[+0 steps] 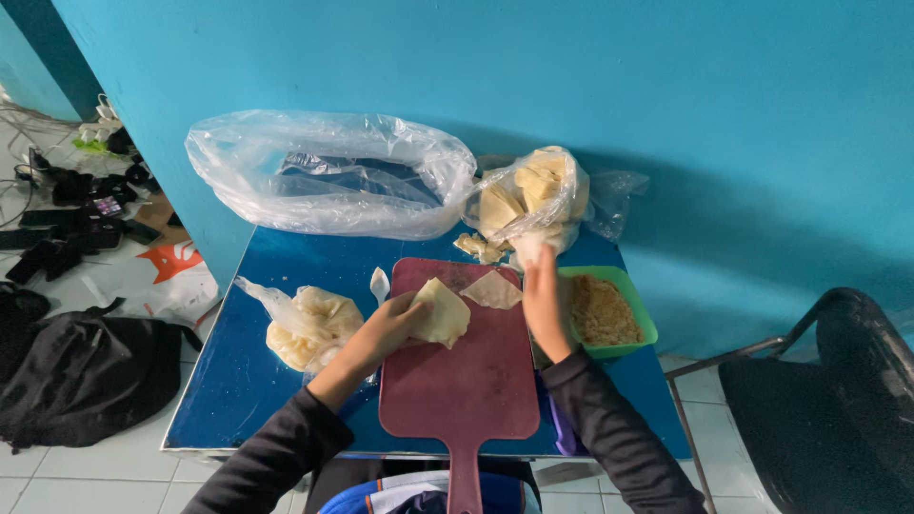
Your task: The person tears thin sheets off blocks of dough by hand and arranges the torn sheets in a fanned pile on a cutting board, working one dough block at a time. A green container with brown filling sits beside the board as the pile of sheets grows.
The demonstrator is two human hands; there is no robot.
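Note:
My left hand (388,328) holds a folded pale dough wrapper (442,312) over the top of a dark red paddle-shaped cutting board (462,381). A flat triangular wrapper (492,289) lies on the board beside it. My right hand (542,297) reaches forward past the board into a clear plastic bag of wrappers (529,195), and its fingers close on a wrapper at the bag's mouth. Just right of that hand stands a green square bowl (640,314) holding crumbly brown filling.
All of this sits on a small blue table (248,371) against a teal wall. A large, nearly empty clear bag (324,171) lies at the back left, a smaller bag of yellowish pieces (309,328) front left. A black chair (838,400) stands at right; black bags and cables cover the floor at left.

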